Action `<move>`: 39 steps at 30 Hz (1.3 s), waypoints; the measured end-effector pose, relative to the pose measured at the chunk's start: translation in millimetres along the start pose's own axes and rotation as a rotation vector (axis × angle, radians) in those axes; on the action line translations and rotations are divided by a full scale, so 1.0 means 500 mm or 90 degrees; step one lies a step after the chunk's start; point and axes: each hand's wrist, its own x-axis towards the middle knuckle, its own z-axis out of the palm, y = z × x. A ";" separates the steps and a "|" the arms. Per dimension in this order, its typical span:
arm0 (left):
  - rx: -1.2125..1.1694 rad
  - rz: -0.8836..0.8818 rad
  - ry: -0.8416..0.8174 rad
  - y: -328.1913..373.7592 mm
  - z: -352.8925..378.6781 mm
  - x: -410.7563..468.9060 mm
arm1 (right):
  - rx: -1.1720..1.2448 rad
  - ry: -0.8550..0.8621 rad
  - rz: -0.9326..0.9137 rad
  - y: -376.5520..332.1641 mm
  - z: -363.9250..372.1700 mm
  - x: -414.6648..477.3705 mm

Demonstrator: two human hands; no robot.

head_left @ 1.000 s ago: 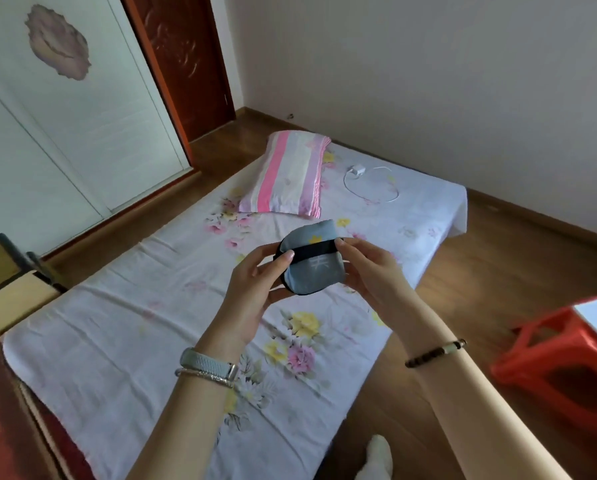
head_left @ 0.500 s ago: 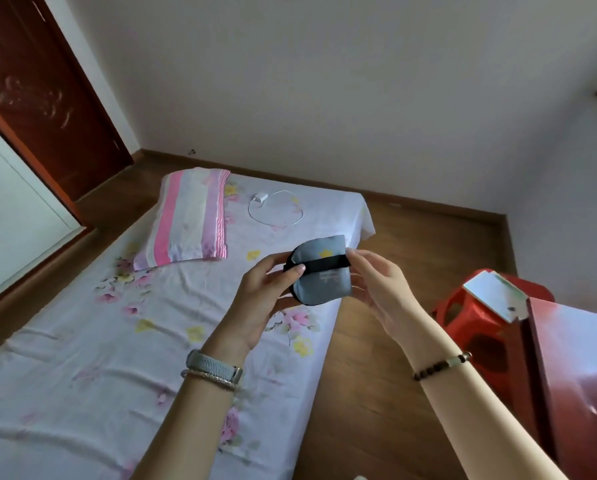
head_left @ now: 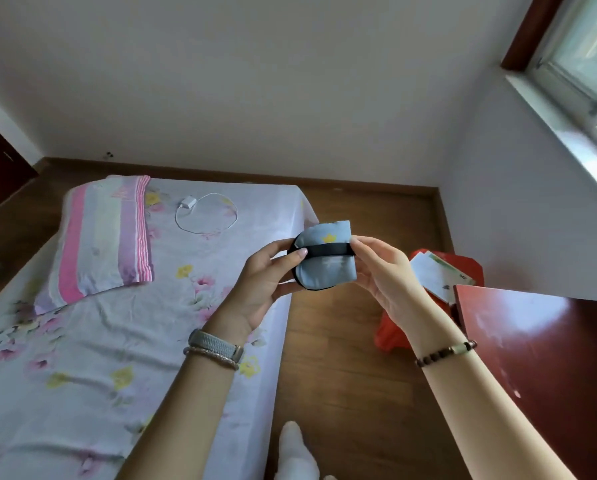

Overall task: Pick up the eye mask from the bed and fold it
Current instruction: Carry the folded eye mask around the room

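Note:
The eye mask (head_left: 325,268) is light blue with a yellow crown print and black edging. It is folded in half, and its black strap runs across the front. I hold it in the air past the bed's right edge, above the wooden floor. My left hand (head_left: 262,285) grips its left side, thumb on the strap. My right hand (head_left: 383,271) pinches its right side with the fingertips. The bed (head_left: 82,358) with a floral sheet lies to the left, below the hands.
A striped pink pillow (head_left: 103,237) and a white charger with cable (head_left: 203,213) lie at the bed's far end. A red plastic stool (head_left: 463,268) with papers stands to the right, beside a dark red table (head_left: 550,358). My white-socked foot (head_left: 295,452) is on the floor.
The view has swung right, from the door side towards the window. Both hands have carried the folded mask from over the bed to past its right edge; the grip is unchanged.

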 end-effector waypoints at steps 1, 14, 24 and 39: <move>-0.002 -0.006 -0.008 -0.001 0.009 0.022 | 0.003 0.010 0.000 -0.002 -0.012 0.016; -0.002 -0.055 -0.078 0.025 0.018 0.379 | 0.029 0.068 0.022 -0.032 -0.052 0.327; 0.015 -0.063 -0.098 0.096 -0.017 0.640 | 0.037 0.085 0.039 -0.085 -0.023 0.578; 0.020 -0.064 -0.036 0.149 0.036 1.141 | 0.012 0.034 0.058 -0.195 -0.104 1.092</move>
